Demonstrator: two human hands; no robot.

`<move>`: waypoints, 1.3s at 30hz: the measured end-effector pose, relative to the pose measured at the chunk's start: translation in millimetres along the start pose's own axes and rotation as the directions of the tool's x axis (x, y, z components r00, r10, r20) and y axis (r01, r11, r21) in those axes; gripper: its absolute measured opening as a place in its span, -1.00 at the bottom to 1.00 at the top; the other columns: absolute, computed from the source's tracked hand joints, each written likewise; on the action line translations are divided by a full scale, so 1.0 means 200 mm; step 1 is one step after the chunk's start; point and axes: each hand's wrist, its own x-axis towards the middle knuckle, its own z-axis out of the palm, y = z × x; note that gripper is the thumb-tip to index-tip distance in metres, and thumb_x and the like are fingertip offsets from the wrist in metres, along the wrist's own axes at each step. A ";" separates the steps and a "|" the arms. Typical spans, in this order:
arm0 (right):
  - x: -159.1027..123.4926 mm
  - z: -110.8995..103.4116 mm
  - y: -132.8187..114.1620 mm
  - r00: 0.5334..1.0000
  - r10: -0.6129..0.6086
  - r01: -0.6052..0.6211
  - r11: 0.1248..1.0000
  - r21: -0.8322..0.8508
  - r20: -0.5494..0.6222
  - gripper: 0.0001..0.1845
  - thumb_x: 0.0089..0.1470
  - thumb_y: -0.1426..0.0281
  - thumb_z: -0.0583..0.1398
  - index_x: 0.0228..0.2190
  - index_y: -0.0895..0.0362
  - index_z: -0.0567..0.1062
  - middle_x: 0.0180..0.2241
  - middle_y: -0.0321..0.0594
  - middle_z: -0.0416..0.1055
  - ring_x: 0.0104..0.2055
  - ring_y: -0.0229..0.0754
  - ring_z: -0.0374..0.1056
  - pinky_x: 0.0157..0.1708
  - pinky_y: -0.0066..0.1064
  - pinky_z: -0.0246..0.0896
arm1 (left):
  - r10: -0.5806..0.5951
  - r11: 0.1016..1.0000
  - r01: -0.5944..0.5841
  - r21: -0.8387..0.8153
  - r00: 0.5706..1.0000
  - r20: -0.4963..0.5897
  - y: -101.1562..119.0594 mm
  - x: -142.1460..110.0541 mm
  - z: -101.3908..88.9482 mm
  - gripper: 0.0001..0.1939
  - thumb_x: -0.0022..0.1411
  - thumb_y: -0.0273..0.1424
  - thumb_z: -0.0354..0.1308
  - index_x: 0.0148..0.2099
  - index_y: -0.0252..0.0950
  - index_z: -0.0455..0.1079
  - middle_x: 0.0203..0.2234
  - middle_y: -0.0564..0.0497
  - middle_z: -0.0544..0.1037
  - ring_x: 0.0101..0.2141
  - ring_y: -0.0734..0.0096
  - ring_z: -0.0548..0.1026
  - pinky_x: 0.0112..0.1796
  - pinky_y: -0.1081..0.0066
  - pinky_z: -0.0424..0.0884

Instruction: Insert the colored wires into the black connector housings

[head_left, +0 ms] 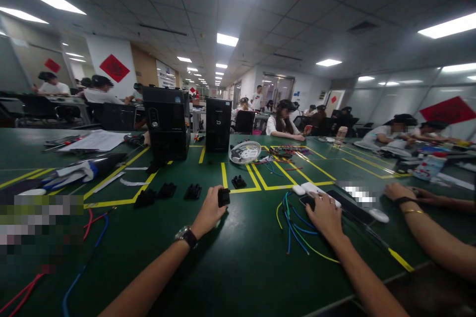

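Note:
My left hand (210,213) is closed around a small black plastic block (223,197), held just above the green table. Similar black parts lie in a row to its left, one black part (193,191) being closest; another black part (239,182) sits beyond the hand. My right hand (326,213) rests low over the table with curled fingers on a dark flat object (307,200), whose kind is partly hidden. A white device (320,193) lies under and behind those fingers. Loose blue, green and yellow wires (293,228) spread just left of this hand.
Two black computer towers (167,124) stand across the table beside a white plastic basket (245,152). Yellow tape (253,176) marks the surface. Another person's hand (399,192) is at right, near a dark phone-like slab (349,206). Red and blue wires (99,233) lie at left.

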 end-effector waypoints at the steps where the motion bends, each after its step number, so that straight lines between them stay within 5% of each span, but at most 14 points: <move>1: 0.00 -0.03 0.00 0.999 -0.035 0.036 0.999 0.033 -0.041 -0.58 0.12 0.30 0.03 0.00 0.15 0.37 0.01 0.02 0.26 0.04 0.11 0.16 -0.08 -0.10 0.11 | -0.040 0.996 0.041 -0.073 0.999 0.009 0.03 -0.04 0.00 -0.55 0.04 -0.45 0.15 0.02 -0.30 0.20 -0.12 -0.12 0.33 -0.10 0.22 0.38 -0.04 0.16 0.29; 4: 0.00 -0.13 -0.03 0.965 -0.254 0.234 0.945 0.228 0.062 -0.68 0.16 0.29 0.00 -0.22 0.15 0.48 -0.17 -0.05 0.40 -0.11 -0.03 0.29 -0.15 -0.27 0.16 | -0.214 0.903 0.258 -0.344 0.964 0.161 0.13 -0.17 0.01 -0.49 0.01 -0.42 0.21 0.02 -0.28 0.16 -0.13 -0.12 0.38 -0.22 0.27 0.47 -0.18 0.22 0.41; 7: -0.06 -0.19 -0.07 0.834 -0.485 0.360 0.840 0.406 0.263 -0.73 0.12 0.22 0.07 -0.30 0.10 0.49 -0.31 -0.17 0.44 -0.26 -0.12 0.35 -0.24 -0.37 0.19 | -0.279 0.702 0.423 -0.572 0.904 0.325 0.19 -0.26 0.00 -0.42 -0.02 -0.43 0.27 0.02 -0.23 0.09 -0.11 -0.13 0.41 -0.29 0.32 0.52 -0.24 0.26 0.46; 9: -0.11 -0.19 -0.10 0.793 -0.532 0.390 0.818 0.422 0.298 -0.76 0.10 0.22 0.10 -0.33 0.08 0.49 -0.30 -0.20 0.44 -0.26 -0.14 0.36 -0.26 -0.39 0.18 | -0.260 0.563 0.458 -0.688 0.888 0.378 0.21 -0.29 -0.01 -0.40 -0.04 -0.45 0.29 0.01 -0.20 0.06 -0.05 -0.15 0.38 -0.26 0.30 0.54 -0.18 0.21 0.45; 12: -0.14 -0.18 -0.11 0.817 -0.506 0.384 0.835 0.395 0.277 -0.77 0.13 0.27 0.06 -0.35 0.08 0.49 -0.30 -0.19 0.45 -0.26 -0.14 0.37 -0.28 -0.41 0.16 | -0.243 0.398 0.467 -0.790 0.884 0.400 0.22 -0.31 -0.03 -0.35 -0.04 -0.49 0.30 0.02 -0.17 0.03 0.04 -0.18 0.32 -0.22 0.27 0.55 -0.11 0.14 0.43; 17: -0.11 -0.27 -0.19 0.916 -0.360 0.256 0.864 0.434 0.176 -0.74 0.17 0.27 0.00 -0.33 0.11 0.43 -0.38 -0.15 0.48 -0.33 -0.10 0.40 -0.35 -0.39 0.16 | -0.236 0.280 0.424 -0.861 0.900 0.367 0.21 -0.28 -0.08 -0.23 -0.02 -0.61 0.24 0.15 -0.10 -0.03 0.07 -0.15 0.27 -0.10 0.26 0.49 0.00 0.17 0.36; 20: -0.11 -0.37 -0.37 0.936 -0.350 0.261 0.749 0.609 0.029 -0.71 0.19 0.23 -0.03 -0.35 0.12 0.39 -0.43 -0.17 0.47 -0.38 -0.12 0.38 -0.33 -0.36 0.17 | -0.257 0.290 0.399 -0.870 0.908 0.330 0.19 -0.24 -0.11 -0.34 0.04 -0.62 0.15 0.14 -0.12 0.01 0.07 -0.15 0.28 -0.03 0.28 0.45 0.02 0.20 0.35; 23: -0.16 -0.44 -0.64 0.900 -0.435 0.282 0.526 0.802 -0.031 -0.71 0.19 0.18 -0.01 -0.35 0.12 0.36 -0.53 -0.26 0.41 -0.47 -0.18 0.34 -0.40 -0.39 0.17 | -0.291 0.350 0.361 -0.864 0.919 0.266 0.16 -0.21 -0.12 -0.53 0.14 -0.55 0.05 0.09 -0.16 0.08 0.04 -0.14 0.31 -0.04 0.29 0.45 -0.02 0.19 0.38; 26: -0.23 -0.41 -0.93 0.828 -0.560 0.179 0.309 0.934 0.026 -0.69 0.17 0.16 0.04 -0.40 0.13 0.36 -0.59 -0.32 0.35 -0.53 -0.24 0.29 -0.48 -0.45 0.15 | -0.300 0.384 0.312 -0.869 0.932 0.202 0.13 -0.19 -0.15 -0.60 0.13 -0.52 0.03 0.03 -0.19 0.13 0.00 -0.12 0.35 -0.08 0.30 0.47 -0.05 0.19 0.39; 29: -0.26 -0.33 -1.13 0.819 -0.572 0.085 0.210 0.974 0.052 -0.67 0.11 0.13 0.11 -0.46 0.15 0.35 -0.63 -0.35 0.32 -0.59 -0.29 0.21 -0.55 -0.48 0.08 | -0.293 0.407 0.255 -0.877 0.946 0.139 0.11 -0.18 -0.18 -0.64 0.09 -0.53 0.05 -0.04 -0.22 0.16 -0.05 -0.10 0.39 -0.11 0.31 0.47 -0.07 0.20 0.40; 33: -0.27 -0.22 -1.23 0.853 -0.515 -0.017 0.143 0.990 0.088 -0.62 0.07 0.09 0.13 -0.52 0.15 0.32 -0.66 -0.36 0.28 -0.65 -0.34 0.10 -0.63 -0.50 -0.05 | -0.275 0.441 0.187 -0.878 0.959 0.066 0.09 -0.18 -0.19 -0.71 0.11 -0.48 0.02 -0.08 -0.23 0.19 -0.07 -0.07 0.39 -0.12 0.33 0.44 -0.09 0.23 0.41; 39: -0.31 -0.18 -1.21 0.851 -0.515 -0.081 0.061 0.995 0.101 -0.61 0.08 0.07 0.12 -0.51 0.15 0.31 -0.65 -0.38 0.24 -0.63 -0.34 0.08 -0.63 -0.51 -0.08 | -0.257 0.478 0.216 -0.851 0.961 0.100 0.09 -0.18 -0.16 -0.77 0.14 -0.41 0.01 -0.11 -0.23 0.22 -0.07 -0.07 0.39 -0.11 0.31 0.43 -0.14 0.28 0.42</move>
